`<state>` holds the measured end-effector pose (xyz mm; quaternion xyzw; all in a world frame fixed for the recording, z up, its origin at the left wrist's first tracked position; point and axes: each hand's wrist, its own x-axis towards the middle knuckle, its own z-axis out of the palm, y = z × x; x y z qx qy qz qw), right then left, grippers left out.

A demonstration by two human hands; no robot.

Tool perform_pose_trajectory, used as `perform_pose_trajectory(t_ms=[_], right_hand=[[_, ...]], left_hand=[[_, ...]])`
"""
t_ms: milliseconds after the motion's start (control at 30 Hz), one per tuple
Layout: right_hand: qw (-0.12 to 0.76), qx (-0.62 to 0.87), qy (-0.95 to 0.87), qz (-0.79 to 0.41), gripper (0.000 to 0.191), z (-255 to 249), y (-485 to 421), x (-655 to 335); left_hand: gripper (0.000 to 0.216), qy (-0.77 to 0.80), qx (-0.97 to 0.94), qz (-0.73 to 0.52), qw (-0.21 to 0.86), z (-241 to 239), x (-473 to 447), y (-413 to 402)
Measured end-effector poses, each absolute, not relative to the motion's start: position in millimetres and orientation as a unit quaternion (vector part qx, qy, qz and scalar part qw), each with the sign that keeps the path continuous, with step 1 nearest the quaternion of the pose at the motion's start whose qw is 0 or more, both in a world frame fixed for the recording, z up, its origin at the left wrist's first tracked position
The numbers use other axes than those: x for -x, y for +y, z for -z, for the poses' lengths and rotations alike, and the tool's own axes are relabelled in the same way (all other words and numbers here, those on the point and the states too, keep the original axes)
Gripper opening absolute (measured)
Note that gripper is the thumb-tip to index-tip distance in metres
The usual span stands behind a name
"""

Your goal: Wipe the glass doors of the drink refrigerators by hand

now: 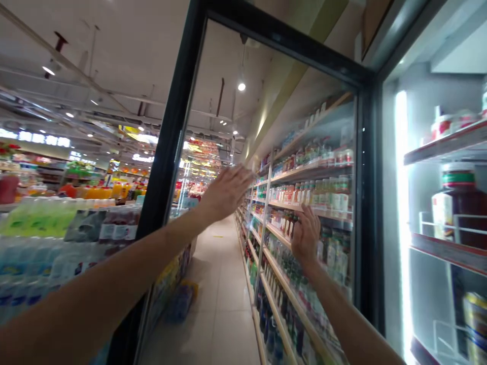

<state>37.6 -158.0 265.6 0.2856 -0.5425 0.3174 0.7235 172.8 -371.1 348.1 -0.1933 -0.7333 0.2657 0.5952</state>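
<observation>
A glass cooler door (pixel 363 203) with a thick black frame stands swung open in front of me. Raised before its pane, my left hand (pixel 229 191) has its fingers stretched out and holds nothing. My right hand (pixel 305 234) is up near the pane's right side, fingers loosely bent and apart, with nothing seen in it. Whether either palm touches the glass I cannot tell. Through the pane, or mirrored in it, bottles (pixel 331 195) line long shelves behind my right hand.
At right, the lit cooler holds a large dark bottle (pixel 460 203) and a yellow can (pixel 475 324) on its shelves (pixel 449 248). Stacked packs of green drinks (pixel 41 218) stand at left. A pale tiled floor (pixel 218 284) shows through the pane.
</observation>
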Motion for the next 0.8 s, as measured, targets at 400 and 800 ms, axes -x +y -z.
perform_pose_trajectory(t_ms=[400, 800], right_hand=[[0.729, -0.29, -0.533, -0.317, 0.029, -266.3, -159.2, -42.4], [0.722, -0.284, -0.542, -0.324, 0.03, -265.4, -158.1, -40.6]], left_hand=[[0.043, -0.729, 0.141, -0.232, 0.628, -368.2, -183.1, -384.2], [0.043, -0.741, 0.176, -0.26, 0.593, -343.7, -168.4, -355.7]])
